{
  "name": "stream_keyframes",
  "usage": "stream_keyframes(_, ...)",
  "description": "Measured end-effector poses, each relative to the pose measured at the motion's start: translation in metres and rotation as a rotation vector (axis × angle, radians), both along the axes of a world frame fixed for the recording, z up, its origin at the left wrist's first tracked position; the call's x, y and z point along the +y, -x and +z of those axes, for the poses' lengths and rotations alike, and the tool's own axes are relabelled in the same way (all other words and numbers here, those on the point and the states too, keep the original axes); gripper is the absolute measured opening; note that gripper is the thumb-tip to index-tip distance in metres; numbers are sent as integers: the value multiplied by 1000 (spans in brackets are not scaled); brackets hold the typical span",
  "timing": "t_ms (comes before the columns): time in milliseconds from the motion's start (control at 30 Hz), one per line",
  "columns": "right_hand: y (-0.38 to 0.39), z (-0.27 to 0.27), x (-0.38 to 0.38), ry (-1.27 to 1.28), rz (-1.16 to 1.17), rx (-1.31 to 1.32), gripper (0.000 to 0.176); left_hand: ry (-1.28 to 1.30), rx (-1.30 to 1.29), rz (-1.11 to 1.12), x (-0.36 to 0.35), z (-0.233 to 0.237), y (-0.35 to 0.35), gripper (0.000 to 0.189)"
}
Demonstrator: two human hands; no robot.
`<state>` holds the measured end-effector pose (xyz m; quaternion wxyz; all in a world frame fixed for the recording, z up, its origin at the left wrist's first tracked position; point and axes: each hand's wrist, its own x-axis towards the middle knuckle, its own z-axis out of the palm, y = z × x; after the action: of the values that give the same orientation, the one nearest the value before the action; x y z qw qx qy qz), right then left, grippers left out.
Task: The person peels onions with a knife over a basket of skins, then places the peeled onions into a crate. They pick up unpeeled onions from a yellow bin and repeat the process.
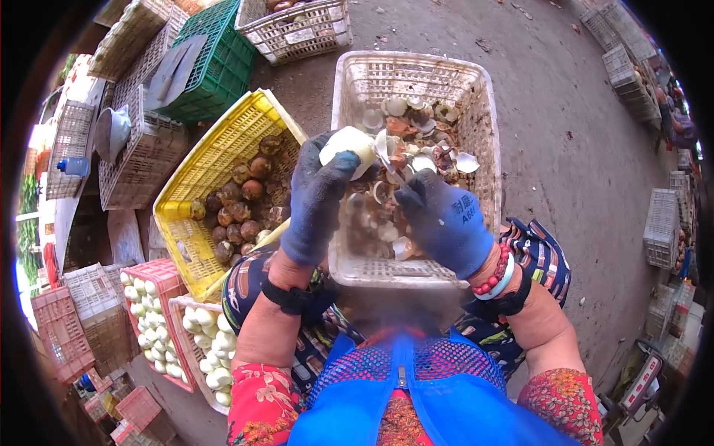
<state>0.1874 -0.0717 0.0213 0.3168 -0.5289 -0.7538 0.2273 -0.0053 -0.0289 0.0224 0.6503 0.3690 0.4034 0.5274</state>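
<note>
My left hand [318, 197], in a blue and dark glove, is wrapped round a peeled, onion-like white bulb [349, 151]. In my right hand [446, 221], gloved the same way, is a small knife [396, 176]; its handle is hidden in my fist. The blade's tip is close to the bulb's right side, where a strip of white peel [382, 146] hangs. Below both hands stands a white crate [487, 149] holding brown skins and white, cup-shaped peelings [466, 162]. A tilted yellow crate [178, 215] at my left holds several unpeeled brown bulbs [252, 189].
Peeled white bulbs [221, 349] fill a pale crate and a pink crate [167, 276] at lower left. A green crate [216, 70] with a flat grey board [175, 70] stands upper left. More crates [660, 227] line the right side of the concrete floor [573, 171].
</note>
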Motion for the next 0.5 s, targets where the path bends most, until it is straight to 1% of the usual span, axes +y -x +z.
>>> stream_keyframes(167,5,0,1,-16,-19,-69,22,69,12,-36,-11,4,-9,43)
stream_keyframes(267,4,-3,3,11,-67,-127,27,22,85,29,-8,0,-13,53)
stream_keyframes(333,5,-8,3,48,-106,-124,29,42,56,-13,-9,-2,-12,52)
stream_keyframes(367,6,-16,2,55,-114,-39,30,51,40,-35,-9,-3,-12,52)
stream_keyframes(400,10,-25,2,61,-122,46,31,50,-62,-59,-8,-4,-12,52)
stream_keyframes(467,5,-32,3,261,-121,197,31,47,-267,-104,-7,-6,-13,52)
stream_keyframes(500,-3,-24,7,456,-115,264,31,62,-335,-136,-7,-6,-11,52)
